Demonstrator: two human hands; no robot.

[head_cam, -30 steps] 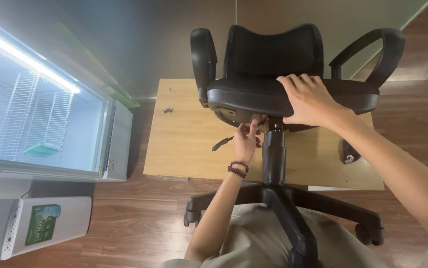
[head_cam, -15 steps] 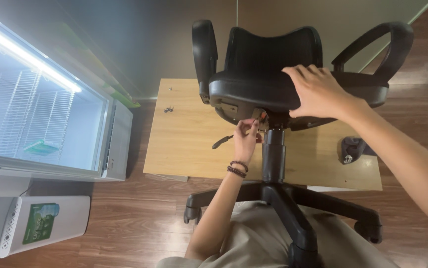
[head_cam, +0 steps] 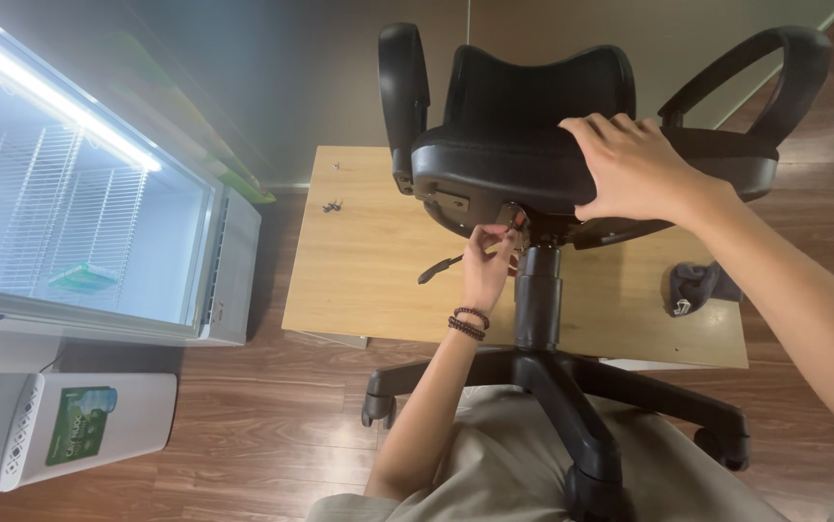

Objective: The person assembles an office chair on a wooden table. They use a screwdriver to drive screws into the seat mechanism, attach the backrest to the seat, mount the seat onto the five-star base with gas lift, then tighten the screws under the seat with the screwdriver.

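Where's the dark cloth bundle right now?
In the head view, the dark cloth bundle lies at the right end of the wooden board, below the right forearm and right of the chair column.

The strongest light comes from the glowing strip inside the glass-door cooler (head_cam: 79,213) at the left, which burns out to near white and washes its shelves pale, while the wall behind falls into dim grey-green. The black office chair (head_cam: 533,145) reads as a dark mass with little surface detail, and casts only a soft shadow on the evenly lit wooden board (head_cam: 378,261). Focus is fairly sharp at the centre; straight lines bow toward the edges in wide-angle distortion.
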